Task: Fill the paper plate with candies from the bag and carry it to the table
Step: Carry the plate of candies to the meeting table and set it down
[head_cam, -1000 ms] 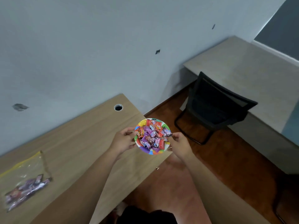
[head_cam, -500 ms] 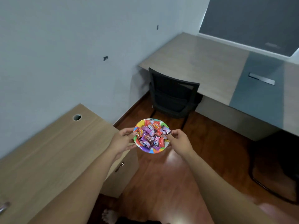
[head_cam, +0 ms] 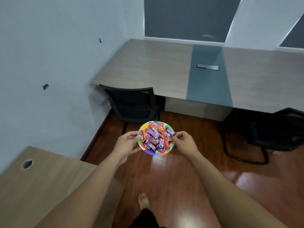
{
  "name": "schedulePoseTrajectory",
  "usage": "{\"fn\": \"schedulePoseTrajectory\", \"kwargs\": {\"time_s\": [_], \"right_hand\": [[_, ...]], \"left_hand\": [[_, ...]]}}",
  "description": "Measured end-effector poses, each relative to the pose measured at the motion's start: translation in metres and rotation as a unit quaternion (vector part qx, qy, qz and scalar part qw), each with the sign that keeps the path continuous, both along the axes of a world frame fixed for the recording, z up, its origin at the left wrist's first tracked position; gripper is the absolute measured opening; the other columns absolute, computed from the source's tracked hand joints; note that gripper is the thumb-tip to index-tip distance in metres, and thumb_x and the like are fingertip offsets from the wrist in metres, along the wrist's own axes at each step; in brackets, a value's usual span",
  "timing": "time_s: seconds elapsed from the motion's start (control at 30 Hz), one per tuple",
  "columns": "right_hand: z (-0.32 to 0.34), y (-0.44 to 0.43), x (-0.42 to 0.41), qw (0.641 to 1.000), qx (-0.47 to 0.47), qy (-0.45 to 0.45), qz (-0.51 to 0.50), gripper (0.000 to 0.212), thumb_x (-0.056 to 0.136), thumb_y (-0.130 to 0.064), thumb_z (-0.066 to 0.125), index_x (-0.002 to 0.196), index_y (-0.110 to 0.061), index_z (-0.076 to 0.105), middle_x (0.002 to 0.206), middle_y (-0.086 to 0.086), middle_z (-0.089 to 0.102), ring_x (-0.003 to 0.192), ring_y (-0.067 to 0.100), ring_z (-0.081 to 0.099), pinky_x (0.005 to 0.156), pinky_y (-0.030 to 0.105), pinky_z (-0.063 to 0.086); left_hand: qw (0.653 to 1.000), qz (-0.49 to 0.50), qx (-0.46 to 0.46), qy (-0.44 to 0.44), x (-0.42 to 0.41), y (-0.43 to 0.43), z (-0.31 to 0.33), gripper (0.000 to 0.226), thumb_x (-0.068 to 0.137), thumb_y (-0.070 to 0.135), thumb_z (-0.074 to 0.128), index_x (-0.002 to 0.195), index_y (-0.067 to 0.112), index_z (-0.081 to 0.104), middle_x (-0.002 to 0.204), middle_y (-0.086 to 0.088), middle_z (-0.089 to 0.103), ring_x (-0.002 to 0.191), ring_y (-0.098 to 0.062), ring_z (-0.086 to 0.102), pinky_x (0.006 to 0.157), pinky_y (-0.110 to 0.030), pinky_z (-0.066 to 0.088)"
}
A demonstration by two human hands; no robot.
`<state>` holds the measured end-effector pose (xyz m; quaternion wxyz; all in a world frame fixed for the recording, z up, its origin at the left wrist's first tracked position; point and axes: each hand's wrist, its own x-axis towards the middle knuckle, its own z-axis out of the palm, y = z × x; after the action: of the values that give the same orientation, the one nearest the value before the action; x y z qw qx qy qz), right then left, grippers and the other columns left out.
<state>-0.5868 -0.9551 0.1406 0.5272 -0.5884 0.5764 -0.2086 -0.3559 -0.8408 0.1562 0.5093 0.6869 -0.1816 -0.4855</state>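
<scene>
A pale wall (head_cam: 49, 63) with a few dark marks runs along the left, meeting a glossy reddish wooden floor (head_cam: 181, 178) that catches bright glare. A long grey desk (head_cam: 148, 68) (a blue-grey strip crosses it) stands ahead under dark windows (head_cam: 184, 18), a black chair (head_cam: 133, 102) tucked beneath and another chair (head_cam: 271, 134) at right. A light wooden desk (head_cam: 49, 178) with a cable hole sits at lower left.

- I see the small round paper plate (head_cam: 156, 153) with its rim in bright multicolour patches, held level in mid-air above the reddish wooden floor, gripped at its left and right edges.
- I see the heap of wrapped candies (head_cam: 156, 136) in purple, red and orange foil filling the plate across.
- The long grey-wood table (head_cam: 148, 68) with a blue-grey centre strip stands ahead, beyond the plate.
</scene>
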Motion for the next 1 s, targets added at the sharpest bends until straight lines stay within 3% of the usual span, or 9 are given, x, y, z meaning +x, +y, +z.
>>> {"fn": "schedulePoseTrajectory", "kwargs": {"time_s": [0.13, 0.3, 0.4, 0.5, 0.67, 0.8, 0.9, 1.0], "right_hand": [[-0.002, -0.044, -0.02, 0.999, -0.003, -0.002, -0.035, 0.015, 0.097, -0.024, 0.075, 0.098, -0.016, 0.062, 0.096, 0.005, 0.081, 0.087, 0.022, 0.082, 0.083, 0.056, 0.067], [-0.001, -0.118, -0.034, 0.997, 0.004, -0.015, -0.078, 0.016, 0.098, -0.015, 0.076, 0.1, -0.009, 0.061, 0.095, 0.015, 0.082, 0.084, 0.03, 0.083, 0.081, 0.056, 0.068], [0.001, -0.162, -0.038, 0.995, 0.001, 0.0, -0.097, 0.018, 0.1, -0.019, 0.075, 0.105, -0.008, 0.061, 0.091, 0.009, 0.083, 0.074, 0.017, 0.083, 0.073, 0.044, 0.07], [0.001, -0.197, -0.041, 0.992, 0.001, -0.005, -0.125, 0.016, 0.101, -0.018, 0.074, 0.105, -0.009, 0.061, 0.089, 0.005, 0.082, 0.069, 0.01, 0.081, 0.06, 0.03, 0.066], [-0.013, -0.25, -0.05, 0.986, 0.018, -0.025, -0.166, 0.019, 0.098, -0.018, 0.078, 0.101, -0.013, 0.06, 0.093, 0.012, 0.083, 0.075, 0.02, 0.083, 0.073, 0.046, 0.069], [-0.021, -0.294, -0.061, 0.983, 0.018, -0.022, -0.18, 0.018, 0.099, -0.019, 0.078, 0.1, -0.013, 0.061, 0.094, 0.011, 0.083, 0.07, 0.014, 0.082, 0.062, 0.034, 0.066], [-0.031, -0.333, -0.073, 0.982, 0.03, -0.035, -0.185, 0.019, 0.099, -0.019, 0.077, 0.102, -0.011, 0.061, 0.095, 0.012, 0.083, 0.077, 0.022, 0.083, 0.072, 0.044, 0.069], [-0.038, -0.377, -0.088, 0.982, 0.031, -0.033, -0.183, 0.018, 0.099, -0.021, 0.077, 0.102, -0.013, 0.061, 0.095, 0.011, 0.084, 0.078, 0.021, 0.083, 0.071, 0.043, 0.069]], "left_hand": [[0.999, -0.041, -0.004, 0.008, -0.009, -0.061, -0.004, 0.019, 0.106, 0.018, 0.07, 0.125, 0.018, 0.076, 0.126, -0.012, 0.079, 0.121, -0.028, 0.077, 0.08, -0.037, 0.068], [0.995, -0.083, -0.021, 0.043, -0.013, -0.149, -0.004, 0.014, 0.107, 0.015, 0.068, 0.119, 0.019, 0.075, 0.123, -0.011, 0.08, 0.112, -0.026, 0.079, 0.072, -0.031, 0.066], [0.993, -0.11, -0.023, 0.044, -0.012, -0.202, -0.004, 0.015, 0.107, 0.016, 0.068, 0.121, 0.018, 0.075, 0.122, -0.011, 0.08, 0.105, -0.023, 0.08, 0.074, -0.032, 0.066], [0.989, -0.141, -0.017, 0.036, -0.01, -0.252, -0.004, 0.02, 0.107, 0.018, 0.068, 0.126, 0.016, 0.075, 0.124, -0.012, 0.08, 0.113, -0.027, 0.079, 0.08, -0.036, 0.066], [0.983, -0.178, -0.002, 0.039, -0.015, -0.322, -0.005, 0.017, 0.106, 0.017, 0.07, 0.123, 0.018, 0.076, 0.121, -0.01, 0.08, 0.107, -0.024, 0.08, 0.08, -0.036, 0.067], [0.98, -0.194, 0.013, 0.036, -0.023, -0.373, -0.017, 0.018, 0.106, 0.018, 0.071, 0.123, 0.018, 0.075, 0.12, -0.01, 0.08, 0.101, -0.021, 0.081, 0.08, -0.036, 0.067], [0.979, -0.197, 0.018, 0.042, -0.034, -0.415, -0.028, 0.019, 0.105, 0.018, 0.073, 0.123, 0.017, 0.076, 0.122, -0.011, 0.08, 0.102, -0.022, 0.082, 0.081, -0.038, 0.068], [0.979, -0.196, 0.016, 0.05, -0.049, -0.46, -0.036, 0.018, 0.105, 0.016, 0.073, 0.122, 0.016, 0.075, 0.122, -0.012, 0.08, 0.098, -0.022, 0.082, 0.079, -0.037, 0.068]]}}
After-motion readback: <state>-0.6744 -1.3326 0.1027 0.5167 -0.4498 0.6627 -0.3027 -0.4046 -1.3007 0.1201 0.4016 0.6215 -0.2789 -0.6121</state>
